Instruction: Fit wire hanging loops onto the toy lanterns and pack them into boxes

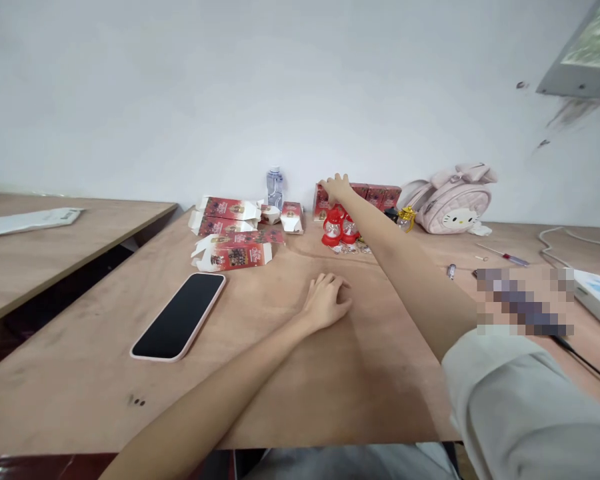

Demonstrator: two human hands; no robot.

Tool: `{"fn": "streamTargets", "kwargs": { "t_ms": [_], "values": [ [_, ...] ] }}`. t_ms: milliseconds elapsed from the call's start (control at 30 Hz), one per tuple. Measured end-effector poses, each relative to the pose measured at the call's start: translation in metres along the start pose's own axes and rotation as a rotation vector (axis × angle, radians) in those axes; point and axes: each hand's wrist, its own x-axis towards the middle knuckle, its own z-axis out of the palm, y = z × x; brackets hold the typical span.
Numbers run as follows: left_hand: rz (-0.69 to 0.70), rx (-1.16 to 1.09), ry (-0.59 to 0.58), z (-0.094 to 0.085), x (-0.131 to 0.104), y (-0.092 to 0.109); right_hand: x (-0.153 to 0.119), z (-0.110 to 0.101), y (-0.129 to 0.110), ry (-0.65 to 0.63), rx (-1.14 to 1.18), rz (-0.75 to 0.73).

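Note:
My right hand [337,189] reaches to the back of the table, its fingers over the top of the leftmost box in a row of red boxes [391,197]. Just below it stand red lantern-like trinkets [333,229] with small metal pieces in front, and a gold one [406,217] is to the right. My left hand [326,301] rests on the wooden table [290,393] with fingers loosely curved and apart, holding nothing. Opened red and white cartons [237,255] lie at the left, near a small upright box [292,217].
A phone [179,317] lies at the left front. A clear bottle [275,188] stands by the wall. Toward the right are a pink bag [455,203], a screwdriver [510,257], a white device [597,297] and a cable. Another table [55,247] adjoins at the left.

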Motion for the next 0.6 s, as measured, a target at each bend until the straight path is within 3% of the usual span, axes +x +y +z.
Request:
{"fn": "streamTargets", "kwargs": {
  "t_ms": [300, 600],
  "values": [
    [-0.002, -0.038, -0.032, -0.001, -0.001, 0.001, 0.019, 0.013, -0.009, 0.182, 0.059, 0.019],
    [-0.045, -0.116, -0.02, -0.004, 0.0, 0.003, 0.032, 0.023, -0.004, 0.11, 0.103, 0.054]
  ]
}}
